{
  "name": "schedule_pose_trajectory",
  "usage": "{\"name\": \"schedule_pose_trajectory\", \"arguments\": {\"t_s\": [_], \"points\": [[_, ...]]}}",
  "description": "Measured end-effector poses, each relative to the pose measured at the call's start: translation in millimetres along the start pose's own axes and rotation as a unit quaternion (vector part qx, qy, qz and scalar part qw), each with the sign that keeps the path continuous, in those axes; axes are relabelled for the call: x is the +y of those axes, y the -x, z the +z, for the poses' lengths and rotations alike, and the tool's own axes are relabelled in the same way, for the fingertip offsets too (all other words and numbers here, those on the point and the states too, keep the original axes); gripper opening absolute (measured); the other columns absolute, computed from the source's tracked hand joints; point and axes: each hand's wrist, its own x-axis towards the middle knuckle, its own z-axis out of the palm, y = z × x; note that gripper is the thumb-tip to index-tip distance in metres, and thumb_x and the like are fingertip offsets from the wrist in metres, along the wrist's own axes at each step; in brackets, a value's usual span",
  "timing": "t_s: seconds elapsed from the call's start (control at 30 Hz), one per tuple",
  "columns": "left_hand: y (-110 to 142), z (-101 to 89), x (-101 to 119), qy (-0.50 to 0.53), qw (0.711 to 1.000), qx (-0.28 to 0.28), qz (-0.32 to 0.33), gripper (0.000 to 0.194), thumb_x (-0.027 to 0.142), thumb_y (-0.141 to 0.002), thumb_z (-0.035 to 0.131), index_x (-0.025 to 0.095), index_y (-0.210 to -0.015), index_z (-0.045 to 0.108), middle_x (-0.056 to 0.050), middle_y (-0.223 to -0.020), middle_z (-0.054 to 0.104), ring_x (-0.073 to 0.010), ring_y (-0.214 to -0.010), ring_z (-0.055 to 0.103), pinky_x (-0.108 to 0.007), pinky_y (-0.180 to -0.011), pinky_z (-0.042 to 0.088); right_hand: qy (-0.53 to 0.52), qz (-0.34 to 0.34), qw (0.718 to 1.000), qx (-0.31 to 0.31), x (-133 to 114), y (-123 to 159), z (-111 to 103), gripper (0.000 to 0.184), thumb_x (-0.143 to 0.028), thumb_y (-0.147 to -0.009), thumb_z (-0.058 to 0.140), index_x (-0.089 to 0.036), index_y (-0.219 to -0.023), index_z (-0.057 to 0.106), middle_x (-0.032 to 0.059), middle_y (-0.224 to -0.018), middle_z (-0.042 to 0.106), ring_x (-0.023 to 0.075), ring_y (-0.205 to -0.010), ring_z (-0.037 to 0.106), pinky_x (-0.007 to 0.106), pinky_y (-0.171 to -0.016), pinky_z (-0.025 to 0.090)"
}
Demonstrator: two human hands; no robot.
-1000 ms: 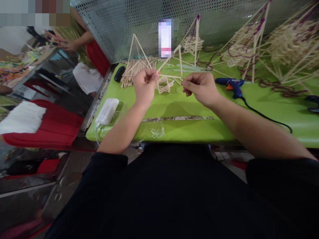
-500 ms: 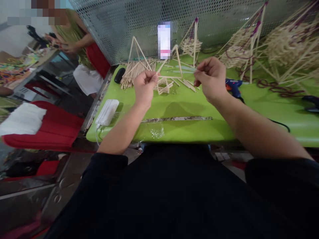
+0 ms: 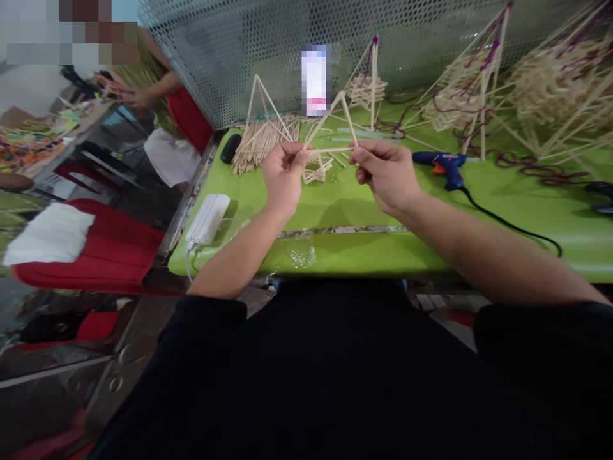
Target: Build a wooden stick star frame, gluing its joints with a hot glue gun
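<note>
Between my hands is a triangle of thin wooden sticks (image 3: 330,150), its peak pointing away from me. My left hand (image 3: 283,176) pinches its left corner, and my right hand (image 3: 385,174) pinches its right corner. Behind my left hand lies a pile of loose sticks (image 3: 261,144), with another stick triangle (image 3: 256,80) standing over it. A small star-shaped stick frame (image 3: 317,169) rests on the green table just under the held triangle. To the right of my right hand lies a blue glue gun (image 3: 447,167). Some translucent glue sticks (image 3: 366,134) lie behind the held triangle.
Stick structures with purple string (image 3: 454,105) stand at the back right. A phone (image 3: 315,80) with a lit screen leans on the perforated metal panel (image 3: 215,57). A white power bank (image 3: 209,217) with a cable lies front left. Another person (image 3: 153,96) is beyond the table's left side.
My right hand has moved left and down onto the triangle's right corner. The glue sticks it was at now lie clear of it, and the glue gun is more fully in sight.
</note>
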Motion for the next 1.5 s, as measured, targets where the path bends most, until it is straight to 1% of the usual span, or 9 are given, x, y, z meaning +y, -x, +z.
{"name": "schedule_pose_trajectory", "arguments": {"t_s": [0.1, 0.3, 0.43, 0.6, 0.73, 0.97, 1.13, 1.33, 1.5], "points": [[3.1, 3.6, 6.6, -0.017, 0.999, 0.008, -0.027, 0.018, 0.037, -0.102, 0.095, 0.027, -0.098, 0.08, 0.0, -0.099, 0.082, -0.013, -0.088, 0.073, -0.027, -0.082, 0.061, 0.015, -0.009, 1.0, 0.016, -2.3, 2.9, 2.4, 0.022, -0.045, -0.093, 0.1, -0.03, -0.1, 0.087, -0.0005, -0.084, 0.078, 0.012, -0.056, 0.056, 0.03, -0.047, 0.049], [7.8, 6.4, 9.0, -0.009, 0.999, -0.01, -0.041, 0.018, 0.038, -0.103, 0.095, 0.028, -0.1, 0.081, -0.001, -0.098, 0.077, -0.0128, -0.084, 0.068, -0.029, -0.079, 0.058, 0.062, -0.082, 0.994, 0.048, -2.6, 1.4, 2.0, 0.033, -0.06, -0.098, 0.096, -0.03, -0.093, 0.082, 0.0007, -0.082, 0.076, 0.0131, -0.056, 0.053, 0.032, -0.049, 0.049], [9.7, 6.2, 7.5, -0.007, 0.999, -0.029, -0.041, 0.017, 0.041, -0.103, 0.095, 0.029, -0.101, 0.084, 0.001, -0.088, 0.072, -0.0121, -0.078, 0.064, -0.027, -0.074, 0.054, 0.068, -0.135, 0.988, 0.034, -5.0, -1.6, -4.2, 0.044, -0.069, -0.097, 0.094, -0.029, -0.087, 0.079, 0.0016, -0.078, 0.073, 0.0136, -0.056, 0.051, 0.034, -0.051, 0.047], [10.8, 8.3, 8.0, 0.008, 0.998, -0.026, -0.062, 0.013, 0.023, -0.105, 0.089, 0.025, -0.094, 0.081, 0.0, -0.091, 0.078, -0.0104, -0.074, 0.061, -0.024, -0.069, 0.051, 0.094, -0.18, 0.979, 0.022, -9.1, 6.6, -5.8, 0.051, -0.076, -0.093, 0.095, -0.028, -0.087, 0.077, 0.0028, -0.077, 0.065, 0.0181, -0.07, 0.06, 0.035, -0.059, 0.052], [10.1, 9.7, 8.1, -0.002, 0.996, -0.019, -0.085, 0.017, 0.021, -0.106, 0.085, 0.025, -0.091, 0.079, 0.001, -0.087, 0.075, -0.0099, -0.071, 0.058, -0.023, -0.067, 0.048, 0.129, -0.18, 0.975, 0.029, -12.9, 17.5, -2.5, 0.05, -0.074, -0.095, 0.092, -0.028, -0.088, 0.075, 0.0042, -0.08, 0.062, 0.0221, -0.08, 0.063, 0.037, -0.065, 0.055], [8.6, 10.0, 3.4, -0.001, 0.998, -0.006, -0.059, 0.02, 0.025, -0.102, 0.091, 0.026, -0.087, 0.078, 0.002, -0.08, 0.068, -0.0108, -0.069, 0.055, -0.025, -0.067, 0.047, 0.157, -0.191, 0.969, 0.02, -16.7, 22.6, -3.8, 0.042, -0.065, -0.1, 0.088, -0.028, -0.088, 0.072, 0.0039, -0.081, 0.055, 0.022, -0.08, 0.059, 0.04, -0.071, 0.052], [10.4, 9.0, 0.1, 0.011, 0.999, -0.009, -0.045, 0.018, 0.025, -0.104, 0.088, 0.026, -0.089, 0.078, 0.001, -0.084, 0.069, -0.0109, -0.071, 0.056, -0.025, -0.068, 0.048, 0.171, -0.208, 0.963, 0.011, -19.1, 25.8, -3.4, 0.045, -0.069, -0.104, 0.083, -0.028, -0.088, 0.073, 0.004, -0.08, 0.059, 0.0205, -0.075, 0.055, 0.041, -0.072, 0.052], [13.0, 8.7, -0.9, 0.046, 0.998, -0.027, -0.038, 0.018, 0.023, -0.106, 0.085, 0.026, -0.089, 0.079, 0.001, -0.086, 0.071, -0.011, -0.075, 0.061, -0.026, -0.073, 0.052, 0.128, -0.197, 0.972, 0.016, -19.4, 26.1, -1.1, 0.049, -0.072, -0.1, 0.088, -0.028, -0.086, 0.073, 0.0049, -0.081, 0.06, 0.023, -0.083, 0.063, 0.04, -0.073, 0.057], [14.8, 10.8, 1.0, 0.049, 0.998, -0.017, -0.045, 0.019, 0.025, -0.107, 0.086, 0.027, -0.09, 0.078, 0.001, -0.088, 0.073, -0.0112, -0.076, 0.063, -0.027, -0.075, 0.055, 0.147, -0.194, 0.969, 0.027, -14.4, 23.9, -0.9, 0.056, -0.08, -0.1, 0.084, -0.027, -0.086, 0.071, 0.0049, -0.08, 0.059, 0.0228, -0.082, 0.064, 0.039, -0.069, 0.056]]}}
